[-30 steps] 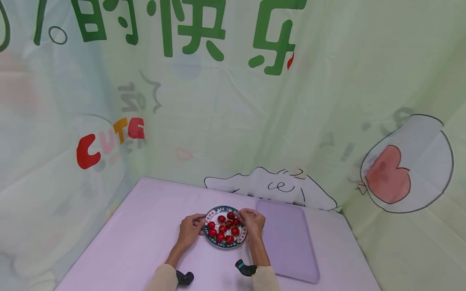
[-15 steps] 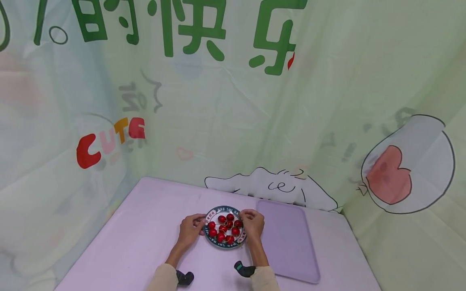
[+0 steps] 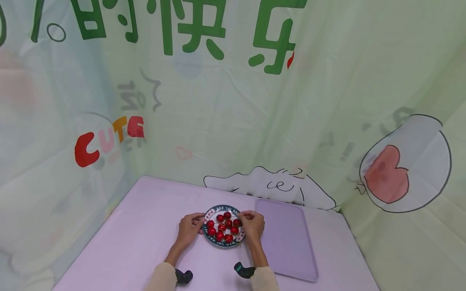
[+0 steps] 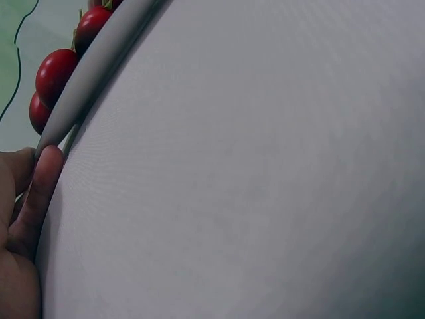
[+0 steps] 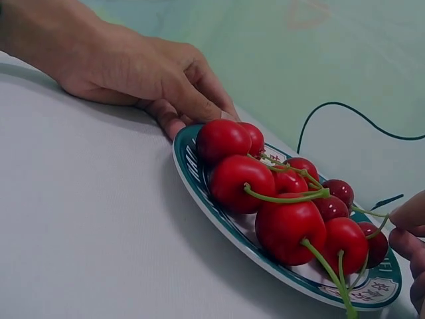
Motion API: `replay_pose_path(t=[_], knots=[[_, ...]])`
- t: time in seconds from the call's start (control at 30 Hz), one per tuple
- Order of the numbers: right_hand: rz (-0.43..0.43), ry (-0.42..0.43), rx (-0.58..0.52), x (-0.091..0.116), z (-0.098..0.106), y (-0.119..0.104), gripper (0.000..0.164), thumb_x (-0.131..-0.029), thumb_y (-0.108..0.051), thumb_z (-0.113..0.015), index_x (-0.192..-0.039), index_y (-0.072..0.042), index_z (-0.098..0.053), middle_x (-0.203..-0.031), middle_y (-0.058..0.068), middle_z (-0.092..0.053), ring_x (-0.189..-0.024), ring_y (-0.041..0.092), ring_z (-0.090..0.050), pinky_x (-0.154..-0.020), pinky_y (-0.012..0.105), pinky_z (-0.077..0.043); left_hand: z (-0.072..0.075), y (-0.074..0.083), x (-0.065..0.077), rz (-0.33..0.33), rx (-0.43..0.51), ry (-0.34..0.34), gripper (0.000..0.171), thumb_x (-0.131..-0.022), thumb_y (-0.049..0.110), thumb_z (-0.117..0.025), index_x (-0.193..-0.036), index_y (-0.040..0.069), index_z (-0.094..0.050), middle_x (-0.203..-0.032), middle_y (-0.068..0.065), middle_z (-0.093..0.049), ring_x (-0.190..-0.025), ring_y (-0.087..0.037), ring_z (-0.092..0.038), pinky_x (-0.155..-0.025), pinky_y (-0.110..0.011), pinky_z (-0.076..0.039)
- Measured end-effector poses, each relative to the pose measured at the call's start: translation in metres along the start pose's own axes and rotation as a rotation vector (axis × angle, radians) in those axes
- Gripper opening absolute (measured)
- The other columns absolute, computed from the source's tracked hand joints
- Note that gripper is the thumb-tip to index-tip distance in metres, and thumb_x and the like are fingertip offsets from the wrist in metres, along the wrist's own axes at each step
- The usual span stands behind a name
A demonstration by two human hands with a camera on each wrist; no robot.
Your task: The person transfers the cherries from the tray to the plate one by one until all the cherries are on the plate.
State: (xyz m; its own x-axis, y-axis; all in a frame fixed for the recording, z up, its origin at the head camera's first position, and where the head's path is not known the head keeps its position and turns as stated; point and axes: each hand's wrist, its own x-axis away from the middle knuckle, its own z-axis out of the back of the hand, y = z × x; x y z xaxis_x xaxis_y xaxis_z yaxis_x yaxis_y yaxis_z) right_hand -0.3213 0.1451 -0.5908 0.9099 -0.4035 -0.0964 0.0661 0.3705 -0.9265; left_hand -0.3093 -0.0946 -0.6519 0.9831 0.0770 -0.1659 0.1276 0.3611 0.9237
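Note:
A round plate [image 3: 209, 239] with a dark green lettered rim carries several red cherries [image 3: 220, 235] with green stems. My left hand [image 3: 188, 229] grips the plate's left edge; in the left wrist view its thumb lies above the rim and a finger [image 4: 48, 169] below it. At the opposite side is my right hand [image 3: 253, 224]. The right wrist view shows its fingertips [image 5: 406, 216] pinching the end of a cherry stem [image 5: 372, 212], with the joined cherries resting on the plate. Part of that hand falls outside this view.
A flat lilac tray [image 3: 287, 242] lies on the pale table [image 3: 138, 242] to the right of the plate. Printed cloth [image 3: 218, 121] hangs behind the table and at both sides. Black wrist mounts [image 3: 183, 277] stick out from both cuffs.
The right hand has shifted slightly at the plate's right edge, and the cherries nearest it have moved a little. The left hand and the plate stay practically where they were.

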Motion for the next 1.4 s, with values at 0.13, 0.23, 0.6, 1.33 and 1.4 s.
replay_pose_path(t=[0.13, 0.23, 0.6, 1.33, 1.4], knots=[[-0.002, -0.004, 0.002, 0.002, 0.002, -0.001, 0.008, -0.093, -0.012, -0.084, -0.091, -0.004, -0.083, -0.085, 0.01, -0.078, -0.082, 0.02, -0.068, -0.075, 0.028, -0.049, 0.001, 0.001, 0.0, 0.009, 0.0, 0.001, 0.03, -0.109, 0.013, -0.068, -0.136, 0.003, -0.074, -0.096, -0.007, -0.074, -0.061, -0.007, -0.069, -0.062, -0.016, -0.056], [-0.002, -0.001, -0.016, 0.002, 0.004, -0.001, 0.007, -0.092, -0.009, -0.084, -0.092, -0.002, -0.084, -0.084, 0.01, -0.079, -0.078, 0.017, -0.067, -0.07, 0.024, -0.049, 0.001, 0.001, 0.0, 0.014, -0.002, -0.001, 0.03, -0.109, 0.012, -0.067, -0.136, 0.003, -0.074, -0.095, -0.007, -0.073, -0.061, -0.008, -0.069, -0.062, -0.016, -0.055], [0.004, 0.061, -0.086, 0.001, 0.013, 0.003, 0.004, -0.088, -0.004, -0.085, -0.088, 0.0, -0.084, -0.076, 0.008, -0.078, -0.066, 0.007, -0.064, -0.062, 0.017, -0.048, 0.003, 0.009, 0.003, 0.036, 0.014, -0.007, 0.029, -0.107, 0.008, -0.068, -0.134, 0.002, -0.075, -0.092, -0.007, -0.073, -0.061, -0.01, -0.069, -0.06, -0.015, -0.054], [-0.053, 0.088, -0.183, 0.006, 0.037, 0.0, 0.01, -0.089, -0.003, -0.084, -0.094, 0.005, -0.083, -0.074, 0.002, -0.077, -0.065, 0.003, -0.063, -0.061, 0.015, -0.046, 0.0, 0.006, 0.0, 0.078, 0.023, 0.007, 0.029, -0.108, 0.011, -0.068, -0.135, 0.004, -0.075, -0.09, -0.006, -0.072, -0.062, -0.011, -0.069, -0.062, -0.016, -0.056], [-0.038, 0.105, -0.17, 0.006, 0.038, 0.003, 0.01, -0.088, -0.004, -0.085, -0.093, 0.004, -0.083, -0.074, 0.003, -0.078, -0.064, 0.002, -0.063, -0.06, 0.015, -0.046, 0.001, 0.007, 0.001, 0.08, 0.033, 0.012, 0.028, -0.109, 0.012, -0.066, -0.135, 0.004, -0.075, -0.089, -0.007, -0.073, -0.061, -0.012, -0.069, -0.062, -0.017, -0.057]])
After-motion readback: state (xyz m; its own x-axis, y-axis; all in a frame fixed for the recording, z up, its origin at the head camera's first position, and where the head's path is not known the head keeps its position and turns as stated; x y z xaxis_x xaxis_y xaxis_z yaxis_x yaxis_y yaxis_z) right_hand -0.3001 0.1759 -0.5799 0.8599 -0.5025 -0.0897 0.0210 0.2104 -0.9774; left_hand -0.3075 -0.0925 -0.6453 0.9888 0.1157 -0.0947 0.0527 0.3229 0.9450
